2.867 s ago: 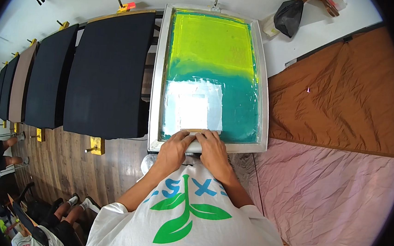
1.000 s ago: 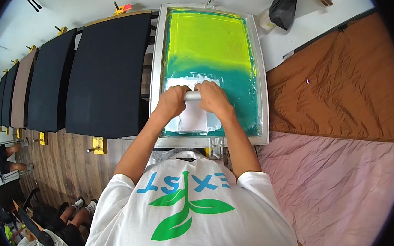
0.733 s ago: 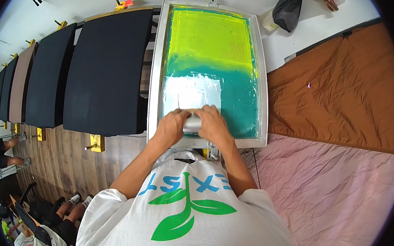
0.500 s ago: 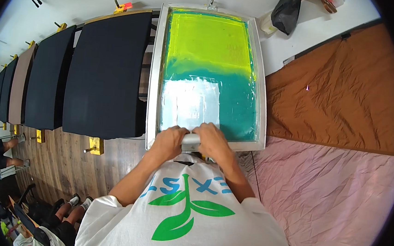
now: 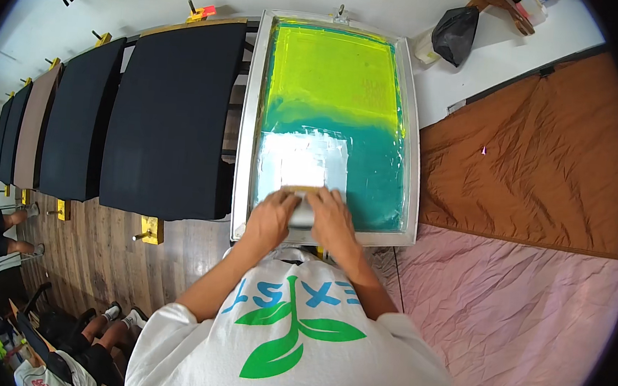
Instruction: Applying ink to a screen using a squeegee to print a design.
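Silvery squeegee (image 5: pixel 303 212) looks blurred, half-hidden by hands (image 5: pixel 269 219).

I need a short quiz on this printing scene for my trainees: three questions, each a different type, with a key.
1. Multiple choice: what holds the grey-handled tool?
A) left hand only
B) right hand only
C) both hands

2. True or false: inside the metal frame, the yellow-green area lies beyond the teal area, at the far end.

3. Fill in: right of the frame, a brown sheet lies beyond a ____ sheet.

Key:
1. C; the left hand and right hand grip it together.
2. True.
3. Pink; the pink sheet is on the near side.
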`<state>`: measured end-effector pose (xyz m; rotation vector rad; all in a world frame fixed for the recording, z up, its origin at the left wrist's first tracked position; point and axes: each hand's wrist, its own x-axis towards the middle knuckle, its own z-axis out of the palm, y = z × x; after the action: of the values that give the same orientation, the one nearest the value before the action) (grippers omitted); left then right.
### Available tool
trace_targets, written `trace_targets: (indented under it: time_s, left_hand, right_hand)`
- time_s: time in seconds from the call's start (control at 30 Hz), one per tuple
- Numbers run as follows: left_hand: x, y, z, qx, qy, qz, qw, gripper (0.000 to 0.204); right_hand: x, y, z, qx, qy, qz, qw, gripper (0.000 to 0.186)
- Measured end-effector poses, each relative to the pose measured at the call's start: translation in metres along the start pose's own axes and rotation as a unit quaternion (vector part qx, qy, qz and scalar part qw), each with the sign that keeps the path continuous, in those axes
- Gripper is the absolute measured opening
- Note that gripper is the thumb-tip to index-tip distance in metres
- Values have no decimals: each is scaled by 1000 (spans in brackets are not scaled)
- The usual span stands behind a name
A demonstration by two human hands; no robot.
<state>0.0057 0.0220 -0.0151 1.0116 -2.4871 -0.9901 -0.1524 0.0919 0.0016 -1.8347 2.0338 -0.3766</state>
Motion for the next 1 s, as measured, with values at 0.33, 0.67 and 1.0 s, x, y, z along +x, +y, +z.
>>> trace_targets:
  time_s: [0.33, 0.67, 1.0]
  left_hand:
    - [32, 3, -30, 20, -27, 19, 999, 35]
    - [107, -29, -25, 51, -19, -1, 999, 34]
    - [64, -24, -11, 76, -28, 5, 997, 37]
  right_hand:
    - [36, 1, -37, -19, -87, 28, 996, 36]
    - [113, 30, -26, -4, -58, 40, 998, 33]
    - [68, 17, -9, -26, -18, 39, 999, 28]
